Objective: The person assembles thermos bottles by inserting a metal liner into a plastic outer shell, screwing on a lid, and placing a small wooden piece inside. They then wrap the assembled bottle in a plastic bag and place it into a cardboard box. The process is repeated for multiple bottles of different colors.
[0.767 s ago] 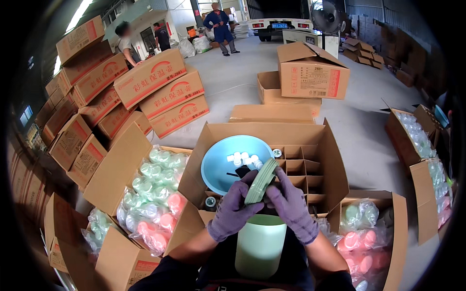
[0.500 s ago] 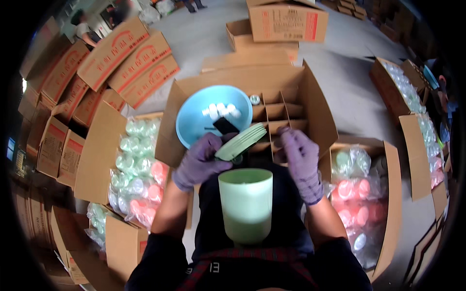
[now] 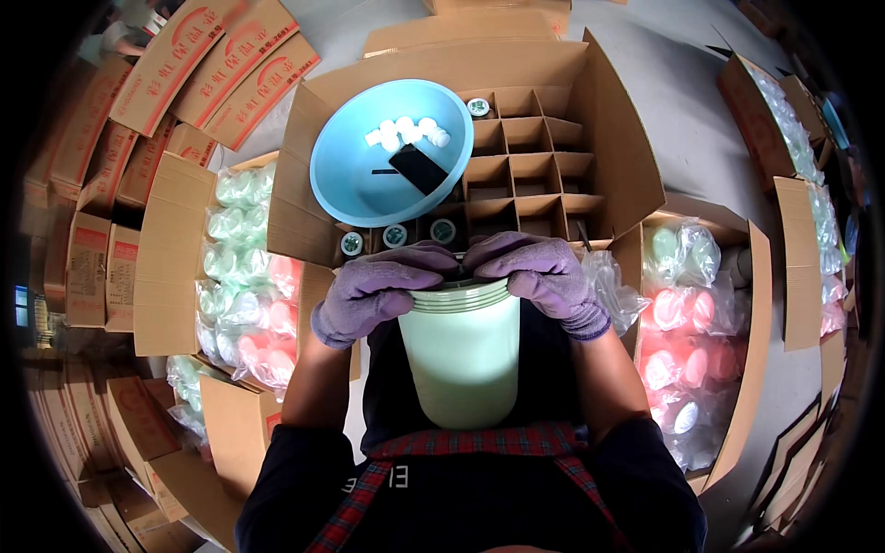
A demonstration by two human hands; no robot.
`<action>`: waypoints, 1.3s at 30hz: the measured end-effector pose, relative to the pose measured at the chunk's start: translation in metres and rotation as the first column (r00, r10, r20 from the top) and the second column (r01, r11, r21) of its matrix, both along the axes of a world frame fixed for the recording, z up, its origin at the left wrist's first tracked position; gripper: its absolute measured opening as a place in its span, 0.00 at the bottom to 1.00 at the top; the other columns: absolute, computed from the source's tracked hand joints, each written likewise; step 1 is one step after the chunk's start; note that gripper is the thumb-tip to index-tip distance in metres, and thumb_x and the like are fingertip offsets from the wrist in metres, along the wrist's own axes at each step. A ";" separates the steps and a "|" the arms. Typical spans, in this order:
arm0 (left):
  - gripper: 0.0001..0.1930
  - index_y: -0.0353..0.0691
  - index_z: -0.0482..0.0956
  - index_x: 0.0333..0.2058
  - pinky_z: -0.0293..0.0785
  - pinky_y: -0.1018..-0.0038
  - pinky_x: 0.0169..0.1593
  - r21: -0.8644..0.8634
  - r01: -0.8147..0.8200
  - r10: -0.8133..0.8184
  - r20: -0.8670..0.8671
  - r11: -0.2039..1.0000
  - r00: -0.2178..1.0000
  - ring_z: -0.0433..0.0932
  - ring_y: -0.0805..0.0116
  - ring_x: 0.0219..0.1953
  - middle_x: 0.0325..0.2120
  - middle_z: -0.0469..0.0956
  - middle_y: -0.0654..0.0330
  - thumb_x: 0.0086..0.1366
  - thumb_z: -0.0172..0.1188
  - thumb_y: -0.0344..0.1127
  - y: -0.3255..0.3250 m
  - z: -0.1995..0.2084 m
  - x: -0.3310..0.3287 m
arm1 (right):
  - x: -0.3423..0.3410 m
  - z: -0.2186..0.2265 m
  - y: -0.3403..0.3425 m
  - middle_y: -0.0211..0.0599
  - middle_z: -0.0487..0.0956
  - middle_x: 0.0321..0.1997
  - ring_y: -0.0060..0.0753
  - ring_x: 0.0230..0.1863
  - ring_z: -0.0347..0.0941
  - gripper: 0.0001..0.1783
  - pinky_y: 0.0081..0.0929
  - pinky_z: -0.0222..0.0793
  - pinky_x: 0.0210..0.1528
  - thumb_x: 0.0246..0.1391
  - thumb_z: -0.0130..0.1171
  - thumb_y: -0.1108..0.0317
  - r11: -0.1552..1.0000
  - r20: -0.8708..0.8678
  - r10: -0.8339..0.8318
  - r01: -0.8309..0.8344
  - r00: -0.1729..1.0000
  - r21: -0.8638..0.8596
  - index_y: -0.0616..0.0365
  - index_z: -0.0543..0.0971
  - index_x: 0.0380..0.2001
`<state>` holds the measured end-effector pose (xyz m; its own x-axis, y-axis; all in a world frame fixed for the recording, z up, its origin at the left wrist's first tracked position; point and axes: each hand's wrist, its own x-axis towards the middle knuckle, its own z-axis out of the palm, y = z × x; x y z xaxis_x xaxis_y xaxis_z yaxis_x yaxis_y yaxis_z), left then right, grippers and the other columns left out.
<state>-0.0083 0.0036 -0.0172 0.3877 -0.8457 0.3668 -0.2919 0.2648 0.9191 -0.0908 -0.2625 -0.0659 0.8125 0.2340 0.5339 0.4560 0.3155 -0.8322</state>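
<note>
A light-green plastic container (image 3: 466,369) stands upright against my lap, its wall smooth and tapering slightly. On its top sits a ridged light-green lid (image 3: 466,300), level with the rim. My left hand (image 3: 383,288), in a purple-grey glove, grips the lid's left edge with thumb and fingers. Across from it, my right hand (image 3: 536,276), gloved alike, holds the right edge. Both sets of fingertips meet near the lid's far side and hide part of its top.
Just ahead is a divided cardboard box (image 3: 613,157) with several round-topped items in its cells. A blue basin (image 3: 336,166) on it holds small white pieces and a black flat object (image 3: 418,170). Boxes of bagged green and pink cups (image 3: 678,313) flank me. Stacked cartons (image 3: 175,69) stand left.
The ridged lid, tilted in my left hand above the container, has come down level onto its top. My right hand has moved left and taken hold of it. The view has tipped down.
</note>
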 end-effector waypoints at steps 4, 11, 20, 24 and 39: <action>0.21 0.32 0.80 0.52 0.58 0.51 0.68 -0.062 -0.015 0.013 -0.034 0.998 0.999 0.69 0.42 0.63 0.56 0.75 0.41 0.71 0.58 0.44 -0.004 -0.005 -0.006 | 0.000 -0.002 0.001 0.51 0.82 0.51 0.49 0.56 0.76 0.23 0.41 0.70 0.60 0.62 0.60 0.53 0.998 0.002 0.024 -0.024 1.000 0.066 0.64 0.83 0.47; 0.25 0.30 0.65 0.65 0.52 0.64 0.72 0.426 -0.693 0.502 0.482 0.582 0.718 0.59 0.48 0.70 0.65 0.65 0.42 0.76 0.42 0.39 0.000 -0.058 -0.001 | -0.071 0.082 0.021 0.60 0.70 0.61 0.64 0.63 0.67 0.41 0.57 0.59 0.66 0.60 0.55 0.41 0.853 0.388 -0.193 0.350 0.901 -0.386 0.68 0.69 0.62; 0.23 0.30 0.71 0.60 0.48 0.56 0.72 0.390 -0.672 0.505 0.453 0.629 0.735 0.59 0.53 0.71 0.63 0.68 0.43 0.71 0.39 0.34 -0.007 -0.032 0.002 | -0.069 0.070 0.027 0.70 0.68 0.64 0.65 0.64 0.68 0.45 0.62 0.59 0.65 0.63 0.48 0.37 0.775 0.425 -0.334 0.502 0.841 -0.384 0.74 0.68 0.62; 0.26 0.28 0.69 0.61 0.42 0.61 0.74 0.431 -0.371 0.393 0.040 0.823 0.919 0.56 0.51 0.72 0.66 0.64 0.45 0.72 0.36 0.37 0.000 -0.029 -0.016 | -0.066 0.062 0.038 0.60 0.68 0.65 0.60 0.65 0.66 0.47 0.57 0.56 0.68 0.58 0.51 0.34 0.775 0.385 -0.275 0.440 0.881 -0.454 0.70 0.69 0.61; 0.28 0.30 0.67 0.64 0.43 0.65 0.74 0.372 -0.491 0.503 0.072 0.788 0.862 0.55 0.54 0.73 0.66 0.65 0.46 0.75 0.37 0.44 -0.005 -0.010 -0.018 | -0.061 0.078 0.036 0.61 0.68 0.65 0.64 0.66 0.65 0.41 0.50 0.58 0.69 0.61 0.52 0.44 0.793 0.289 -0.228 0.350 0.930 -0.499 0.72 0.69 0.62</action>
<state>-0.0265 -0.0013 -0.0268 0.7968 -0.6020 0.0525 -0.2614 -0.2650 0.9281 -0.1519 -0.2263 0.0116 0.7759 0.3017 0.5540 0.6300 -0.3242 -0.7057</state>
